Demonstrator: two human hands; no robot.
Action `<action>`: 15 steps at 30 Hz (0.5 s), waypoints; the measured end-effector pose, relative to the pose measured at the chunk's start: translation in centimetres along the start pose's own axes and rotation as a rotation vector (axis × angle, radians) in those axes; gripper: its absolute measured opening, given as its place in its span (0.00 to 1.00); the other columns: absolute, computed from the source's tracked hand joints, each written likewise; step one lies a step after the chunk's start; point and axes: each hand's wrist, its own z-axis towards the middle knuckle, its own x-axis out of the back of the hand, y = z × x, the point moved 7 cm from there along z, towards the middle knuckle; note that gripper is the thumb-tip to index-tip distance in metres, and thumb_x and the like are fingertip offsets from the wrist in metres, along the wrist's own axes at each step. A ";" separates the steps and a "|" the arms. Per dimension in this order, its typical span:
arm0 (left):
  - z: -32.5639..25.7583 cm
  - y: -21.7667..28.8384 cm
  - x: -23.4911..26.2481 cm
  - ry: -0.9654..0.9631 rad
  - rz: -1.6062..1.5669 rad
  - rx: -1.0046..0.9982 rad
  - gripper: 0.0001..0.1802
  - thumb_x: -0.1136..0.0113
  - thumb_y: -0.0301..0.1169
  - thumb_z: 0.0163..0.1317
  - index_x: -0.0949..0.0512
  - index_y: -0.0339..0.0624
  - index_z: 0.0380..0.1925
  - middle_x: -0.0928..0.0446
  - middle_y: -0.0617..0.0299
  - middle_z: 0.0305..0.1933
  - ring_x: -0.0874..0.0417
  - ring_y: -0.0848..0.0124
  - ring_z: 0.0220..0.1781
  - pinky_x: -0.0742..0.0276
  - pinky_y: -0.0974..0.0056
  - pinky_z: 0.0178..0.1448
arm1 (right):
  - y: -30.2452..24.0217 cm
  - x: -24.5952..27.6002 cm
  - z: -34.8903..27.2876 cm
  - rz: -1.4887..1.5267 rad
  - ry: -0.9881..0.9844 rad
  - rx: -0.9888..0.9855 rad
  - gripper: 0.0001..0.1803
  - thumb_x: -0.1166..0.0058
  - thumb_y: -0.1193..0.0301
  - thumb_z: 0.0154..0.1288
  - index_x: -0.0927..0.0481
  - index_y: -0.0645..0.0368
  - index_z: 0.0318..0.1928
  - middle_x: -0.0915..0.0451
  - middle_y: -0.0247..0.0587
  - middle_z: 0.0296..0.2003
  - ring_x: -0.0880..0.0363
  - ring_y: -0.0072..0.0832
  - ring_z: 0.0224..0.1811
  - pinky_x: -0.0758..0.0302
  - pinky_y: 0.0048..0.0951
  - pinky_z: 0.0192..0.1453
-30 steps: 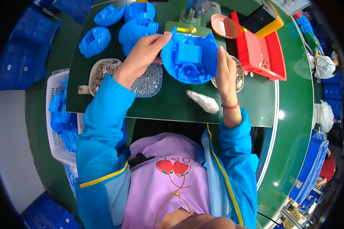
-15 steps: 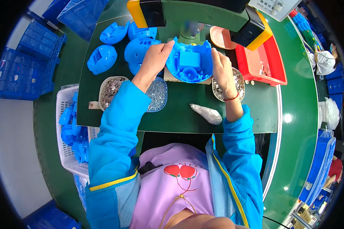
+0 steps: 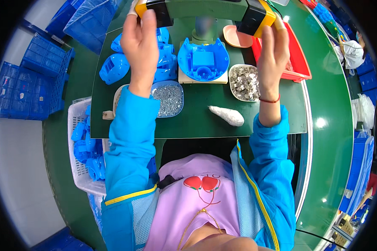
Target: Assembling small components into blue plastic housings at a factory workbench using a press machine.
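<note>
Left hand [image 3: 142, 52]: raised at the left yellow-and-black block [image 3: 160, 12], thumb and fingers spread, nothing held; firm contact hard to tell.
Right hand [image 3: 273, 58]: up at the right yellow-and-black block [image 3: 251, 19], fingers extended, thumb apart, nothing held; contact again unclear.
Blue housing [image 3: 203, 61]: sat hollow side up on the pale base [image 3: 183, 78], midway between the forearms, neither hand on it.
Machine: green crossbar [image 3: 205, 9] joined both blocks; part behind the housing blurred, fine detail lost.
Small parts: clear bits [image 3: 167, 100] beside the left sleeve; silvery flakes [image 3: 243, 81] by the right wrist.
Also on bench: white wrapped bundle [image 3: 227, 116] in front, pink dish [image 3: 237, 35] and red bin [image 3: 300, 75] to the right, spare blue shells [image 3: 114, 68] to the left.
Risk, housing: looked free to shift or sit skewed, since no hand steadied it and no clamp showed.
Risk, spill: a low left sleeve or right wrist could have caught a bowl rim and scattered bits.
Risk, fingers: a pinch seemed possible if a hand strayed inward under the crossbar with the machine moving.
</note>
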 end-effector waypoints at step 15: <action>-0.9 -1.1 0.5 0.340 -0.161 0.056 0.32 0.32 0.25 0.63 0.35 0.23 0.63 0.21 0.41 0.56 0.19 0.61 0.58 0.24 0.62 0.64 | 1.3 0.1 -1.4 0.104 0.270 0.119 0.21 0.40 0.80 0.67 0.29 0.69 0.59 0.19 0.51 0.51 0.18 0.32 0.53 0.18 0.32 0.59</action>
